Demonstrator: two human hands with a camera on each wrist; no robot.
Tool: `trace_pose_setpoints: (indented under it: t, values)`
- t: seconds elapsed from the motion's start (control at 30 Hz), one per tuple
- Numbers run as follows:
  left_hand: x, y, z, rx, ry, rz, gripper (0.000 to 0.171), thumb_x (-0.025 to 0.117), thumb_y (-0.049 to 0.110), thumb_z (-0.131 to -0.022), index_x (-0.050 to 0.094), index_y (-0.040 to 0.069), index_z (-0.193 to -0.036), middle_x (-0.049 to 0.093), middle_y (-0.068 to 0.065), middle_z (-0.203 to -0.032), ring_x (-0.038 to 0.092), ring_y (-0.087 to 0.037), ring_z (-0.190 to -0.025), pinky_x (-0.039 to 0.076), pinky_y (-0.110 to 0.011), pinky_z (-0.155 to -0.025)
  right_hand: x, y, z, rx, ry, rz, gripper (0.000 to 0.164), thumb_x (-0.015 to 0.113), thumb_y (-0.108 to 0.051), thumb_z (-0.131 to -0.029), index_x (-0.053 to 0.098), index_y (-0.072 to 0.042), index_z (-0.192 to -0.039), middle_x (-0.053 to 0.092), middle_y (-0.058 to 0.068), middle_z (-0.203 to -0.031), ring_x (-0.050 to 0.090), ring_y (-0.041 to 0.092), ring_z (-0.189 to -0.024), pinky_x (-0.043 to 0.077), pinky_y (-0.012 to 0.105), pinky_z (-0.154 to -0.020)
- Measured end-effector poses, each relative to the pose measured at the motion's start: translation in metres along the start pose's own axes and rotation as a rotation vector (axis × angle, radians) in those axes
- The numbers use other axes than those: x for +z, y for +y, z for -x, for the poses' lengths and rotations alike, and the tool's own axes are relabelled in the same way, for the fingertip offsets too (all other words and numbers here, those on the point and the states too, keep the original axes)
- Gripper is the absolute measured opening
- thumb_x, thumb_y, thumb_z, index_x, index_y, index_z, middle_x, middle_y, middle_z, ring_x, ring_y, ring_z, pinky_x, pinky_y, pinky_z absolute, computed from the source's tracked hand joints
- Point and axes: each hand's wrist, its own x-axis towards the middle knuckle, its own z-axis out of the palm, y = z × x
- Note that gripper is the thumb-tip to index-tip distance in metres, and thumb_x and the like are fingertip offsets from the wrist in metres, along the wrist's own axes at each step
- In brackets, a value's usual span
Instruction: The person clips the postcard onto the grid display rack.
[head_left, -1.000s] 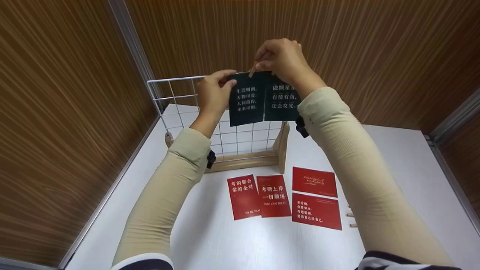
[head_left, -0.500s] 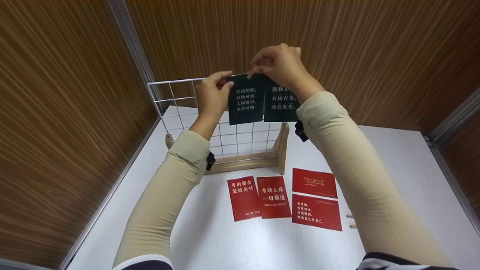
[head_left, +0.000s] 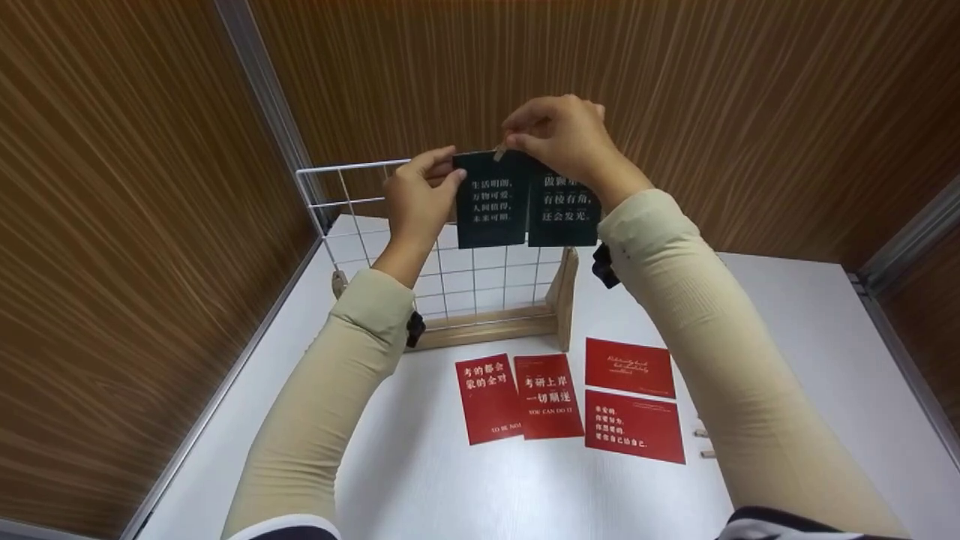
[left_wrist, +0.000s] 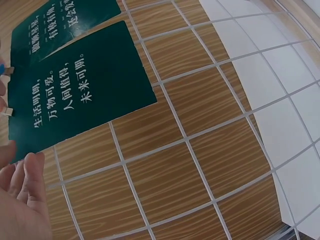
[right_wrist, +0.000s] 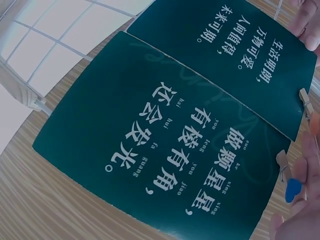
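The left green card hangs upright at the front of the wire grid, its top edge along the grid's top bar. At the card's outer upper corner, the left hand has its grip clamped on the card's edge, presumably to keep it straight and flush. The right hand is at the top of the grid, its grip pinched on an orange-trimmed wooden peg that straddles the card's top edge, likely because that is where card and bar can be caught together; whether the peg has bitten on the bar is hidden. The right green card, just beside it on the grid, has a 2nd peg with a blue heart at its top, which seems to support it without a hand. A wooden base holds the grid up. In front of the grid, 4 red cards lie face up on the surface, probably spread for easy picking; 2 small wooden pieces, perhaps spare pegs, lie to the grid's front right.
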Motion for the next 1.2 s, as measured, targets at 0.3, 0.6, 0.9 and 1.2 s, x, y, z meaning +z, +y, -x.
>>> trace_pose_setpoints:
  t: [0.3, 0.6, 0.9, 1.2]
  values:
    - [0.0, -0.002, 0.002, 0.027, 0.021, 0.034, 0.031, 0.07, 0.02, -0.088, 0.069, 0.003, -0.113, 0.07, -0.009, -0.104, 0.067, -0.014, -0.092, 0.052, -0.022, -0.08, -0.004, 0.012, 0.006, 0.046, 0.009, -0.18, 0.037, 0.063, -0.042, -0.09, 0.069, -0.016, -0.116, 0.068, -0.003, -0.109, 0.058, 0.012, -0.099, 0.018, 0.036, -0.11]
    - [0.001, -0.005, 0.005, 0.057, 0.024, 0.037, 0.041, 0.069, 0.034, -0.088, 0.068, 0.003, -0.115, 0.07, -0.007, -0.105, 0.067, -0.013, -0.091, 0.052, -0.021, -0.08, -0.012, 0.03, 0.013, 0.005, 0.058, -0.256, 0.045, 0.058, -0.044, -0.092, 0.063, -0.014, -0.125, 0.063, 0.002, -0.121, 0.054, 0.017, -0.109, 0.037, 0.038, -0.099]
    - [0.001, -0.013, 0.011, 0.086, 0.018, -0.018, 0.048, 0.064, 0.041, -0.09, 0.062, 0.007, -0.124, 0.069, -0.004, -0.107, 0.065, -0.011, -0.095, 0.051, -0.024, -0.083, -0.019, 0.052, 0.026, -0.041, 0.116, -0.3, 0.063, 0.06, -0.052, -0.087, 0.047, -0.022, -0.141, 0.05, 0.004, -0.139, 0.043, 0.02, -0.127, 0.025, 0.047, -0.109]
    - [-0.007, -0.02, 0.022, 0.143, 0.055, -0.058, 0.05, 0.064, 0.037, -0.09, 0.057, 0.008, -0.13, 0.067, -0.005, -0.112, 0.063, -0.012, -0.099, 0.051, -0.033, -0.082, -0.022, 0.074, 0.039, -0.035, 0.138, -0.283, 0.087, 0.055, -0.07, -0.079, 0.03, -0.026, -0.15, 0.029, -0.005, -0.152, 0.027, 0.015, -0.137, 0.015, 0.044, -0.112]
